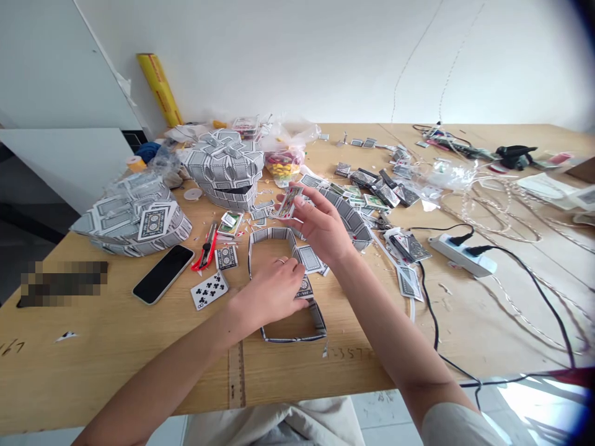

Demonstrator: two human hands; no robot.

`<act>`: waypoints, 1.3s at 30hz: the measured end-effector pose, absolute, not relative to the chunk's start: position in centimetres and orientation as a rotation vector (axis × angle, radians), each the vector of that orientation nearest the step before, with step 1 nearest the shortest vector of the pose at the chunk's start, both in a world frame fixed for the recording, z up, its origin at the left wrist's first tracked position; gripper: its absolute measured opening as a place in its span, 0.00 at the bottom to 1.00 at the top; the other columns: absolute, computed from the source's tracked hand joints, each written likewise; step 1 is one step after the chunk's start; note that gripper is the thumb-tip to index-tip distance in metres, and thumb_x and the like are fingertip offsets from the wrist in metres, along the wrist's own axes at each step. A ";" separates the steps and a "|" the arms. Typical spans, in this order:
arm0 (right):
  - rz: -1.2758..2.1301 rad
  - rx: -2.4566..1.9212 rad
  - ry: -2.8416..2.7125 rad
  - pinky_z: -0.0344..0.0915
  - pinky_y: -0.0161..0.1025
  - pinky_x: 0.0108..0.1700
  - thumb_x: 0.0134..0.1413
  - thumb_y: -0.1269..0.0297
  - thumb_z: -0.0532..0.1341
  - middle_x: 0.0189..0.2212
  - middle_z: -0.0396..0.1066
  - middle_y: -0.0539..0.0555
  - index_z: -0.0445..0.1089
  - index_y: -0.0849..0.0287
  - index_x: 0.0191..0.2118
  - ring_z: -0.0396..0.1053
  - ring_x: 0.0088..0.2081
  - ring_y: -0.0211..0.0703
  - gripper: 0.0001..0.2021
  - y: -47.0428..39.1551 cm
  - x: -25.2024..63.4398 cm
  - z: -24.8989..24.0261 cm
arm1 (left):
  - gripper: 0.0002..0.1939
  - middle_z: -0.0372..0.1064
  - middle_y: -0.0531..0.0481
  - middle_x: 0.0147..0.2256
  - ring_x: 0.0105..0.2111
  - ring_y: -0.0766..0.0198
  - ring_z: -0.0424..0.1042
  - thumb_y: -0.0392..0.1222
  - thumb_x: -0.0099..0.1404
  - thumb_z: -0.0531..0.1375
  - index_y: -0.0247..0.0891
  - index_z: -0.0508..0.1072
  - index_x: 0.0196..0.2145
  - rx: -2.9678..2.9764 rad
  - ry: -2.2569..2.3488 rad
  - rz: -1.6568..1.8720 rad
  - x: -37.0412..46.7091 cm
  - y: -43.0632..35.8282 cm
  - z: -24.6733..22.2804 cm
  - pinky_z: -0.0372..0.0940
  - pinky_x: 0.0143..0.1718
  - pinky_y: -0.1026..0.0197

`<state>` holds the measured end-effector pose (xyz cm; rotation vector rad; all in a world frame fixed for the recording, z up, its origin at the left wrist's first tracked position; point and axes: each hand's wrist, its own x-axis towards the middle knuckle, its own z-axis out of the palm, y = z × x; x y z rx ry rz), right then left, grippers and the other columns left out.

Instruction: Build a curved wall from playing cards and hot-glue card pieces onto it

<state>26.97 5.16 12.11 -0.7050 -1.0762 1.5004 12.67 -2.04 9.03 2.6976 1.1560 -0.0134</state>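
A low open frame of folded playing cards [318, 319] stands on the table in front of me, narrow in the middle. My left hand [274, 286] reaches over it, its curled fingers and thumb closed about the frame's waist, where a dark-patterned playing card back shows. Most of that grip is hidden. Above the frame's far right side, my right hand [320, 224] pinches a playing card [289, 203], tilted and raised off the table. Loose face-down cards [308, 259] lie just right of the frame. An eight of clubs [209, 290] lies face up to its left.
On the left are a phone [163, 274], a red utility knife [205, 246] and a card-covered box [132, 217]. Another lidded card box [224, 167] stands behind. A ruler [237, 375] lies near the front edge. At right, a power strip [462, 254] trails black cables.
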 end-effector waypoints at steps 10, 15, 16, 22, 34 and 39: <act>1.514 -0.694 -1.114 0.75 0.55 0.60 0.56 0.53 0.75 0.51 0.82 0.52 0.78 0.44 0.54 0.78 0.56 0.53 0.20 5.1 26.9 11.9 | 0.24 0.79 0.37 0.48 0.51 0.42 0.78 0.54 0.74 0.62 0.31 0.78 0.55 2.664 1.161 0.012 12.7 -2.0 9.1 0.71 0.55 0.43; 1.524 -0.705 -1.116 0.75 0.55 0.61 0.56 0.52 0.75 0.52 0.82 0.52 0.78 0.44 0.54 0.77 0.58 0.53 0.21 5.0 26.9 12.0 | 0.23 0.78 0.38 0.48 0.51 0.43 0.79 0.55 0.76 0.60 0.33 0.78 0.55 2.646 1.166 0.004 12.6 -2.1 9.1 0.71 0.55 0.45; 1.524 -0.709 -1.113 0.75 0.55 0.61 0.55 0.52 0.75 0.52 0.82 0.52 0.78 0.44 0.54 0.77 0.58 0.53 0.21 5.0 26.9 12.1 | 0.22 0.78 0.38 0.49 0.51 0.43 0.79 0.55 0.75 0.61 0.33 0.77 0.55 2.640 1.173 0.001 12.6 -2.0 9.1 0.71 0.54 0.45; 1.532 -0.707 -1.086 0.75 0.55 0.61 0.55 0.53 0.76 0.51 0.82 0.52 0.78 0.45 0.53 0.76 0.60 0.54 0.20 4.9 26.9 12.3 | 0.24 0.74 0.38 0.53 0.53 0.44 0.77 0.47 0.70 0.68 0.34 0.71 0.58 2.629 1.145 0.092 12.7 -2.1 9.4 0.71 0.55 0.47; 1.527 -0.687 -1.014 0.76 0.51 0.60 0.55 0.52 0.73 0.52 0.82 0.53 0.78 0.46 0.54 0.78 0.57 0.53 0.21 5.2 27.7 13.1 | 0.26 0.71 0.53 0.27 0.30 0.62 0.70 0.57 0.81 0.48 0.41 0.73 0.31 2.209 1.113 0.422 6.1 1.0 14.5 0.64 0.35 0.58; 1.566 -0.679 -1.057 0.75 0.51 0.60 0.56 0.50 0.72 0.53 0.81 0.53 0.78 0.45 0.56 0.77 0.57 0.54 0.22 5.2 27.4 12.9 | 0.21 0.65 0.54 0.26 0.25 0.67 0.61 0.59 0.75 0.60 0.40 0.74 0.33 1.747 1.128 0.892 4.0 2.4 14.8 0.57 0.25 0.62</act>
